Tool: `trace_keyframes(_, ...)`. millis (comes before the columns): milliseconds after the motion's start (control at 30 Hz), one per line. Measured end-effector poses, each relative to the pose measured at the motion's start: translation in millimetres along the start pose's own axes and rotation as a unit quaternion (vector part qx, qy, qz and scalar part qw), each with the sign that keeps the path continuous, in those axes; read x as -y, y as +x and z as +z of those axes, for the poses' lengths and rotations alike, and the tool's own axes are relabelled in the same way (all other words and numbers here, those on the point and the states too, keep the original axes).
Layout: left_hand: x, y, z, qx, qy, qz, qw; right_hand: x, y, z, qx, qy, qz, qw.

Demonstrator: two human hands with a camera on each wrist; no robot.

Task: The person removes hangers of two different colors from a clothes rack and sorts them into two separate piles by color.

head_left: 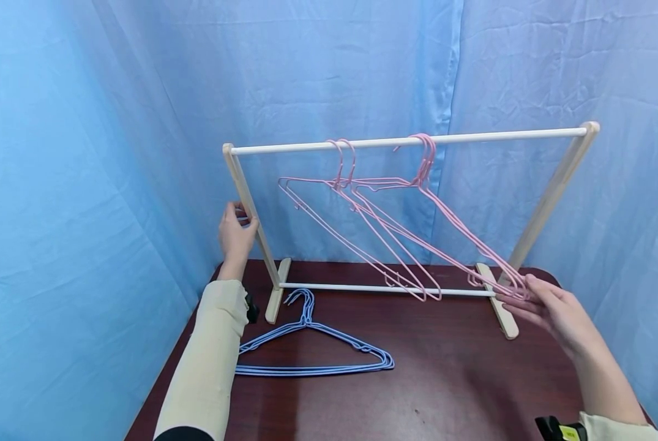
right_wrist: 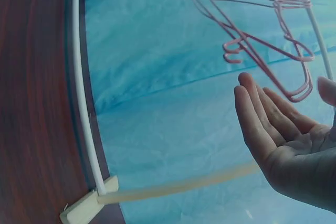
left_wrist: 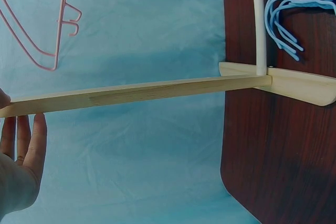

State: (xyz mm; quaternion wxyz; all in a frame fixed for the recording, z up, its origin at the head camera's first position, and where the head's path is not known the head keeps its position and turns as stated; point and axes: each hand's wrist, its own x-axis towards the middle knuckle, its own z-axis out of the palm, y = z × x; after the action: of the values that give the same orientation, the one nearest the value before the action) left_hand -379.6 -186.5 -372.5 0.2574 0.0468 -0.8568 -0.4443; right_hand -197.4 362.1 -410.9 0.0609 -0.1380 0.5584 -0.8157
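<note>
My left hand grips the left wooden upright of a clothes rack, thumb on one side and fingers on the other. Several pink wire hangers are hooked over the white top rail, two left of a bunched group. Their bodies slant down to the right. Beside the lower right corner of the bunched hangers is my right hand. In the right wrist view, its fingers are extended and slightly bent, with a gap between them and the pink hanger corner.
A stack of blue hangers lies on the dark brown table in front of the rack, partly behind my left sleeve. The rack's lower rail joins two wooden feet. Blue curtains surround the table.
</note>
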Motion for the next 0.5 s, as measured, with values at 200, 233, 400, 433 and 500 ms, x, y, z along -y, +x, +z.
trace_keyframes(200, 1.0, 0.5, 0.5, -0.001, 0.005, 0.001, 1.0, 0.6, 4.3, 0.4, 0.006, 0.064, 0.005, 0.998)
trace_keyframes(233, 1.2, 0.7, 0.7, -0.001, 0.006, 0.0, 1.0, 0.9, 4.7, 0.5, 0.005, 0.069, 0.005, 0.998)
trace_keyframes(400, 1.4, 1.3, 1.2, -0.002, 0.004, 0.001, 1.0, 3.4, 5.7, -0.6, 0.02, 0.099, -0.012, 0.995)
trace_keyframes(433, 1.5, 1.5, 1.4, -0.003, 0.004, 0.001, 1.0, 4.0, 5.7, -1.0, 0.022, 0.105, -0.015, 0.994)
trace_keyframes(500, 1.4, 1.3, 1.2, -0.004, 0.006, 0.002, 1.0, 5.7, 5.4, -2.0, 0.017, 0.109, -0.018, 0.994)
